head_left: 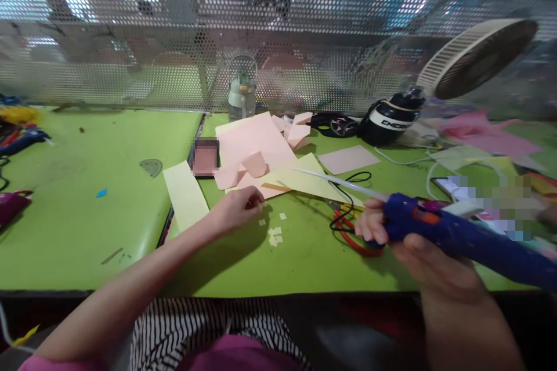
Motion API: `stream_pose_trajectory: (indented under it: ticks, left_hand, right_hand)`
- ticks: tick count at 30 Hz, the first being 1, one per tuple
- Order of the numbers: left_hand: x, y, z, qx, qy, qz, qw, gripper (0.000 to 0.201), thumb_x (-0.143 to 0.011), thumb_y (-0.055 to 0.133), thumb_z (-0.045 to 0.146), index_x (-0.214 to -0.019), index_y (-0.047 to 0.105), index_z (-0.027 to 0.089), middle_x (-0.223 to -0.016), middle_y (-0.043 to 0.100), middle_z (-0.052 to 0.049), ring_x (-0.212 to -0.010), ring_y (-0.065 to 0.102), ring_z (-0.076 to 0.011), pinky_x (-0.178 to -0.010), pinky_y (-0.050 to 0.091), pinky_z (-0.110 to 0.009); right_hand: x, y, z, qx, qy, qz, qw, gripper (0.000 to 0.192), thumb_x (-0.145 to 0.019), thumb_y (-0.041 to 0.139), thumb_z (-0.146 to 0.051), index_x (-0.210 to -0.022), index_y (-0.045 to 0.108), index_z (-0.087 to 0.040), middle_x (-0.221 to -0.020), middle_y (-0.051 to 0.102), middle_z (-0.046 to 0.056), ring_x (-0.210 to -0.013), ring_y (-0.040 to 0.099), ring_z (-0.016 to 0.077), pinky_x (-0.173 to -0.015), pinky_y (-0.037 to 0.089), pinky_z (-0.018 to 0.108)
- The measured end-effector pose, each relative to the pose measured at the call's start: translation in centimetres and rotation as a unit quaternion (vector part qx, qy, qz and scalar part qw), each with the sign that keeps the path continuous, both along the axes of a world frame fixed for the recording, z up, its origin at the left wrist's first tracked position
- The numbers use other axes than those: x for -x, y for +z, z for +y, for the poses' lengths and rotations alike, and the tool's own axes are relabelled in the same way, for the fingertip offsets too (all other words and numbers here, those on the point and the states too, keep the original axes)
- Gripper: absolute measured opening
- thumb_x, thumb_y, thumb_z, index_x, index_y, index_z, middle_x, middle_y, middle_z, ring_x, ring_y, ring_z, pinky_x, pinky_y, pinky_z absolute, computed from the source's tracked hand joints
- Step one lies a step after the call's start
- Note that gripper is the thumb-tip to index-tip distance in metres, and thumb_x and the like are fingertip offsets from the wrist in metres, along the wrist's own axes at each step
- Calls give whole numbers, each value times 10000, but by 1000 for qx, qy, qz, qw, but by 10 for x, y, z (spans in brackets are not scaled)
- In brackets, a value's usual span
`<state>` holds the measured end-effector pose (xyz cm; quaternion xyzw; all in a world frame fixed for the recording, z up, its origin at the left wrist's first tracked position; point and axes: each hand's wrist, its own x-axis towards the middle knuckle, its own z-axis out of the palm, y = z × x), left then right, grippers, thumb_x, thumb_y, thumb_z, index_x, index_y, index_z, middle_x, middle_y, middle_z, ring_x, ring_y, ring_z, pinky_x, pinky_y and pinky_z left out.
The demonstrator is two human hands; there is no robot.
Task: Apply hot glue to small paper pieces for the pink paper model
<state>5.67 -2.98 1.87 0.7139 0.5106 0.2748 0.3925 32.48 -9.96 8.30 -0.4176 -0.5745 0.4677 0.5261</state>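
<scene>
My right hand (435, 261) is closed round a blue hot glue gun (470, 237), raised over the right side of the green table. A long translucent glue stick (343, 182) sticks out of its left end. My left hand (237, 208) is low over the table with its fingers curled together; whatever they may hold is hidden. Just right of those fingers lie several tiny pale yellow paper squares (276, 237). Pink paper sheets (259, 136) and a yellow sheet (311, 177) are spread beyond my left hand. Red-handled scissors (354, 243) lie under the glue gun's left end.
A yellow paper strip (186, 194) and a dark-framed object (205, 156) are left of the pink sheets. Behind stand a bottle (242, 95), a black flask (389, 119) and a fan (483, 58). A phone (472, 203) and cables lie right. Perforated metal (174, 75) borders the table.
</scene>
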Motion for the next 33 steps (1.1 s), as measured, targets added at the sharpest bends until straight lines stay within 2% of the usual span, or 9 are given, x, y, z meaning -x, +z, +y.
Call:
stream_pose_trajectory:
  ticks: [2,5,10,13,18,24,27,33]
  left_hand:
    - [5,5,2,71,19,-115,991,32,-767,653,211,-742,670,203,-700,676,-37,-598,582,-153,-569,446,-257]
    - [14,9,5,147,57,-249,956,53,-748,712,204,-714,677,183,-663,669,-18,-578,585,-118,-583,480,-232]
    - [21,8,10,189,128,-335,914,80,-749,741,147,-764,664,162,-673,690,-10,-574,616,-88,-571,492,-195]
    - [24,5,14,202,144,-352,903,151,-745,763,145,-840,645,150,-703,711,-19,-601,651,-97,-598,519,-210]
    - [30,2,19,199,142,-344,906,143,-803,719,144,-918,635,148,-734,729,-28,-689,698,-113,-642,538,-212]
    - [27,9,18,168,163,-351,907,99,-841,658,85,-910,621,146,-694,714,-11,-681,697,-112,-674,551,-233]
    - [26,11,18,156,171,-350,908,98,-850,646,80,-918,608,140,-676,706,-6,-669,695,-110,-661,551,-230]
    - [27,5,20,137,169,-339,915,130,-850,633,71,-952,592,142,-692,704,-8,-693,708,-125,-648,559,-235]
  right_hand:
    - [2,0,-3,-9,18,-12,1000,367,-744,707,-581,-992,686,-311,-634,521,-8,-622,478,195,-659,430,369]
    - [-6,-8,-1,-34,65,-29,997,376,-782,678,-570,-1066,677,-325,-635,533,-3,-618,500,205,-645,441,376]
    - [-15,-18,6,-47,128,-57,989,395,-816,663,-541,-1143,639,-321,-664,557,0,-633,522,197,-635,450,361]
    - [-12,-15,8,-47,140,-71,987,403,-814,662,-566,-1124,634,-309,-670,551,-3,-622,499,178,-603,429,332]
    - [-8,-12,10,-49,147,-83,984,373,-849,634,-540,-1144,615,-312,-697,554,-3,-629,491,163,-592,424,311]
    - [-11,-20,14,-54,136,-87,985,378,-862,619,-513,-1172,610,-297,-701,574,10,-635,533,178,-623,465,343]
    - [-8,-16,15,-45,122,-83,988,362,-862,619,-511,-1164,608,-311,-696,578,6,-642,540,181,-643,470,351]
    - [-5,-7,22,-40,147,-116,982,303,-810,663,-545,-987,661,-298,-659,593,24,-566,546,186,-526,460,327]
